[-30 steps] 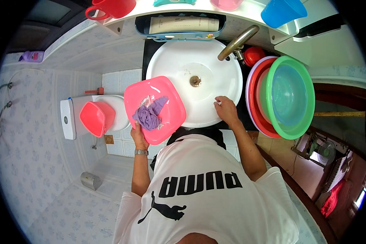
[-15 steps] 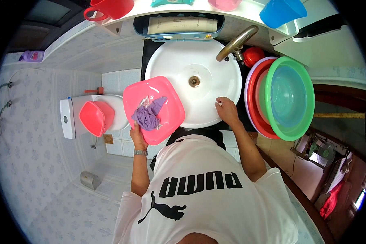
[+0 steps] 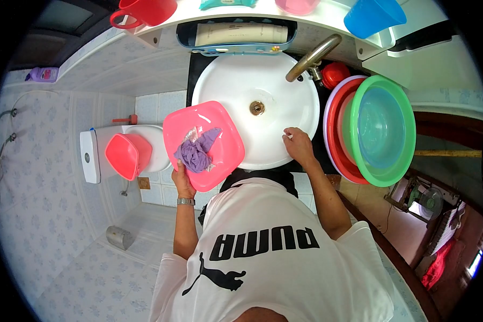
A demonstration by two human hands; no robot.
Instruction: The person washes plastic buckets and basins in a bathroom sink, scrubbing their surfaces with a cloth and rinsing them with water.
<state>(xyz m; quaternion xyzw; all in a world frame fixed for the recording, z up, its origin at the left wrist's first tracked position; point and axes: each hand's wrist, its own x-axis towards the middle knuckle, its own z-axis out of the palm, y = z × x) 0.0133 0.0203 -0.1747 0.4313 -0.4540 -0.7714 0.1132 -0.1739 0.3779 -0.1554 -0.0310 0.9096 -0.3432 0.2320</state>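
Note:
My left hand (image 3: 183, 181) grips the lower left rim of a square pink basin (image 3: 225, 134), its thumb over the edge. A crumpled purple cloth (image 3: 195, 155) lies in the basin, beside a patch of clear wrapping. The basin overlaps the left side of the round white sink (image 3: 273, 131). Over the sink's right front edge is my right hand (image 3: 298, 144), its fingers loosely curled with thumb and forefinger a little apart and nothing held. A metal faucet (image 3: 317, 53) arches over the back right of the sink.
Stacked basins, a green one (image 3: 405, 134) in front, stand right of the sink. A shelf (image 3: 225, 12) behind holds a red mug (image 3: 150, 11) and a blue cup (image 3: 373, 17). At left are a pink bin (image 3: 127, 155) and a toilet (image 3: 89, 155).

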